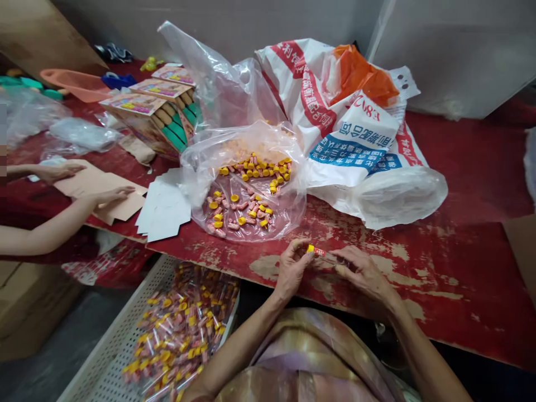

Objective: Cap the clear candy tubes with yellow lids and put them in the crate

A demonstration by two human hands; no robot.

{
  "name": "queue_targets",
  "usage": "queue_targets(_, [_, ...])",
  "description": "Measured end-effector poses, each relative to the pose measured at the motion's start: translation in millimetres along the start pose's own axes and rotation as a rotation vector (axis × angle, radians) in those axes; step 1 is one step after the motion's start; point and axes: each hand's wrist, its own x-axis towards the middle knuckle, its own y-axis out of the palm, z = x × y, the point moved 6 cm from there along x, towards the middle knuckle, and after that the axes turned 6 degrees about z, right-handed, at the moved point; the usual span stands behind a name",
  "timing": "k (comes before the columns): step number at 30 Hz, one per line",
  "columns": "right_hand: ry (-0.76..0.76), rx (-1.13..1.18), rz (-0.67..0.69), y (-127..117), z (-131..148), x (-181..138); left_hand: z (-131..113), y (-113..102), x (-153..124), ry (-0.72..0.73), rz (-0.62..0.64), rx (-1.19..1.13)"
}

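Pinching a small yellow-capped pink plastic tube (315, 250), we close our left hand (292, 269) and right hand (363, 272) grip over the worn red tabletop (460, 268).

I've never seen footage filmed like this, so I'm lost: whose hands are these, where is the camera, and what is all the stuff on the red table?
The camera sits on a person's head and looks down, so the two hands at the bottom are that person's own. The left hand and right hand together hold a small yellow-capped piece over the worn red table. Just beyond lies an open clear bag full of the same yellow-capped pieces. Behind it is a printed white sack with orange plastic on top. To the left are white card sheets and printed boxes. Below the table's edge, a white tray holds clear-wrapped packets of the pieces. The arms at far left belong to another person, touching brown card.
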Motion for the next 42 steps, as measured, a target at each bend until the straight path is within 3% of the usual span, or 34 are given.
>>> queue_targets(6, [-0.076, -0.011, -0.026, 11.0, 9.7, 10.3, 4.0, -9.1, -8.4, -0.041, -0.048, -0.056])
queue_targets(10, [-0.101, -0.106, -0.065, 21.5, 15.3, 13.7, 4.0, -9.5, -15.1, -0.029, -0.081, 0.127])
queue_targets(16, [-0.162, -0.273, -0.154, 37.1, 18.8, 9.9, 1.0, 8.8, -23.9, 0.074, 0.028, 0.345])
queue_targets(20, [-0.194, -0.379, -0.208, 32.4, 17.6, 8.8, 9.4, 15.6, -18.5, 0.064, 0.073, 0.438])
queue_targets(25, [-0.124, -0.794, -0.017, 21.1, 2.2, 13.3, 5.4, 28.5, -9.3, 0.109, 0.241, 0.678])
queue_targets(29, [0.044, -1.101, 0.168, 13.3, -23.8, 17.8, -4.7, 14.9, -10.6, 0.284, 0.134, 0.725])
queue_targets(35, [-0.021, -0.947, 0.345, 14.0, -34.2, 17.3, -2.5, -7.1, -17.9, 0.473, 0.072, 0.751])
queue_targets(42, [0.196, -0.921, 0.456, 11.1, -27.7, 23.7, -1.6, -6.7, -11.3, 0.416, 0.022, 0.734])
